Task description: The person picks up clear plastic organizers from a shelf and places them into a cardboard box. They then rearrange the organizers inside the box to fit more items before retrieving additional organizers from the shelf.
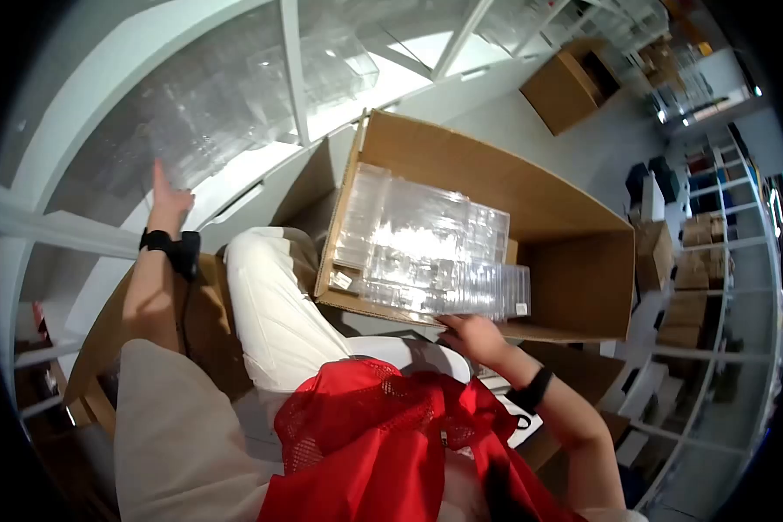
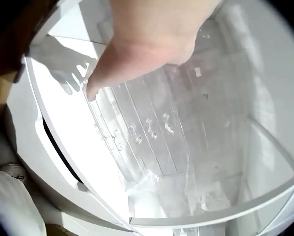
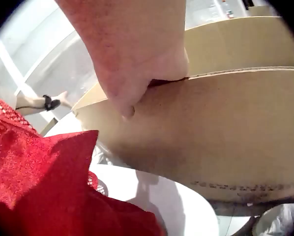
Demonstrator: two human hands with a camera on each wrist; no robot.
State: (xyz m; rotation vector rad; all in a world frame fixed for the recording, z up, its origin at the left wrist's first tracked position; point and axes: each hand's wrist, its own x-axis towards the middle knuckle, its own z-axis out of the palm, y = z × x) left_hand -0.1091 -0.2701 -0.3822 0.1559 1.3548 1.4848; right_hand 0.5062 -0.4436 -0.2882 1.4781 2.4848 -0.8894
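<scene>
My left hand [image 1: 170,202] reaches into a white shelf compartment, at the clear plastic boxes [image 1: 209,113] stacked there. In the left wrist view the hand [image 2: 137,59] lies over the row of clear boxes [image 2: 152,128], thumb at their near edge; its other fingers are hidden. My right hand [image 1: 477,339] grips the near rim of a large cardboard box [image 1: 583,270]. Seen from the right wrist, the thumb of that hand [image 3: 137,83] lies outside the cardboard wall [image 3: 216,132], its fingers over the rim. Clear plastic cases [image 1: 426,244] fill the box's left part.
Another open cardboard box [image 1: 570,87] stands on the floor beyond. Shelving with cartons [image 1: 683,322] runs along the right. A white round stool [image 3: 152,201] is beside the box, and more cardboard [image 1: 213,339] lies under the left arm.
</scene>
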